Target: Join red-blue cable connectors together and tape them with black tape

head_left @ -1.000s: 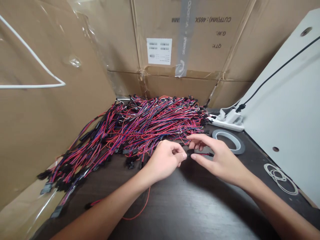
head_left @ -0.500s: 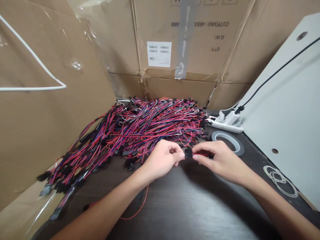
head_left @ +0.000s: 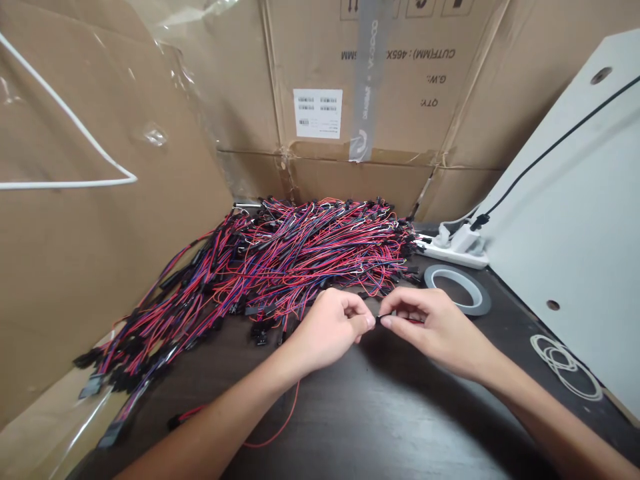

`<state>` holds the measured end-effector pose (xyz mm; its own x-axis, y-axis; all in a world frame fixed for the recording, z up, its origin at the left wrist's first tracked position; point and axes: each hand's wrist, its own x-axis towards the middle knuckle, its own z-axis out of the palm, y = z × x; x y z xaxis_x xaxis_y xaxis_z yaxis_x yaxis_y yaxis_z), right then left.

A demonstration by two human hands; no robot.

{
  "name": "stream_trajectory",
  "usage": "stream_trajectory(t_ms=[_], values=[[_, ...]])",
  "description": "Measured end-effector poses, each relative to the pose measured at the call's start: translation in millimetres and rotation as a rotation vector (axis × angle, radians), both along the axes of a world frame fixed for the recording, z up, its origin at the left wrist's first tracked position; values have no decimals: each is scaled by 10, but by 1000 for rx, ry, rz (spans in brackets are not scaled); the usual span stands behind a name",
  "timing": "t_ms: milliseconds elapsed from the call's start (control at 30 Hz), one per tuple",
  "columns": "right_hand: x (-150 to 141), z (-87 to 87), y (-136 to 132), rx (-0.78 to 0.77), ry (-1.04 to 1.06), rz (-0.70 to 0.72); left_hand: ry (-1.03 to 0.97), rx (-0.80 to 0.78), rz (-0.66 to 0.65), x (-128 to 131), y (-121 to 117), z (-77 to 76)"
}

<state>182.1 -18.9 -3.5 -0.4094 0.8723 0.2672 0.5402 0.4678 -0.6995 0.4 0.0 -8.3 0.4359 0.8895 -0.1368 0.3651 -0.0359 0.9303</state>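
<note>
A person's two bare hands meet over a dark wood-grain desk [head_left: 380, 413], fingertips almost touching. The left hand [head_left: 333, 327] is curled into a loose fist, thumb and forefinger pinching one end of a small black plastic connector [head_left: 381, 319]. The right hand [head_left: 435, 323] pinches the other end, where short red and black wires [head_left: 413, 321] trail back under its fingers. A second ago the right hand's fingers were spread and the connector lay plainly visible between the hands; now they have closed in and it is nearly hidden, which suggests two halves are being pressed together, though the join itself cannot be seen. A thin red wire [head_left: 285, 420] loops on the desk beneath the left forearm. Just behind the hands lies a large heap of red, blue and black wire harnesses [head_left: 280, 260], spilling toward the left. To the right sit a grey roll of tape [head_left: 481, 301], a white power strip [head_left: 457, 248] and white rubber bands [head_left: 565, 360]. Cardboard boxes [head_left: 400, 100] wall in the back.
</note>
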Motion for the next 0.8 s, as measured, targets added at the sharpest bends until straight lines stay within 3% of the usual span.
stream_trajectory(t_ms=[267,800], values=[[35,29,-6,-27,72,160,1,18,0,-13,21,-35],[87,-32,51,-39,19,181,61,-21,-84,10,-8,-77]])
